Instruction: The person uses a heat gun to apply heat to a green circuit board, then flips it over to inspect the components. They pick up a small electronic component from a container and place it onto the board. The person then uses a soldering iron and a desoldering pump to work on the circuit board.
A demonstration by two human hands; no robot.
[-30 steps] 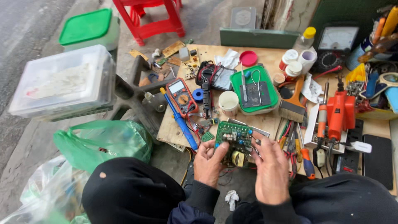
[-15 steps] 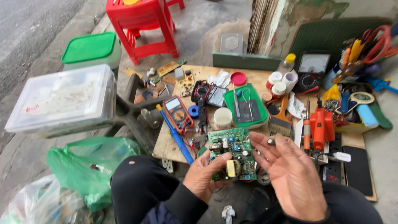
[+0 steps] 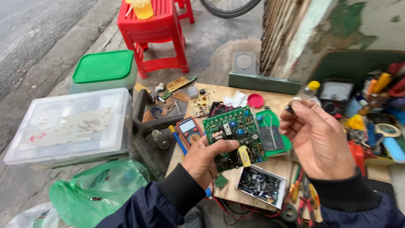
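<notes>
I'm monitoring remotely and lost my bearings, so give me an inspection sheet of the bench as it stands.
Surface: wooden table, crowded.
Job's things: green circuit board held up; small dark part pinched.
Clutter: tray of capacitors, multimeter, red lid, pliers.
Grippers: left hand grips the board's lower edge; right hand raised, fingertips holding the part.
Cables: red wire under the table edge.
Surroundings: clear storage box, red stool, green bag.

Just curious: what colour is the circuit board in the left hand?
Green, clearest in the head view: circuit board, left hand.
</notes>
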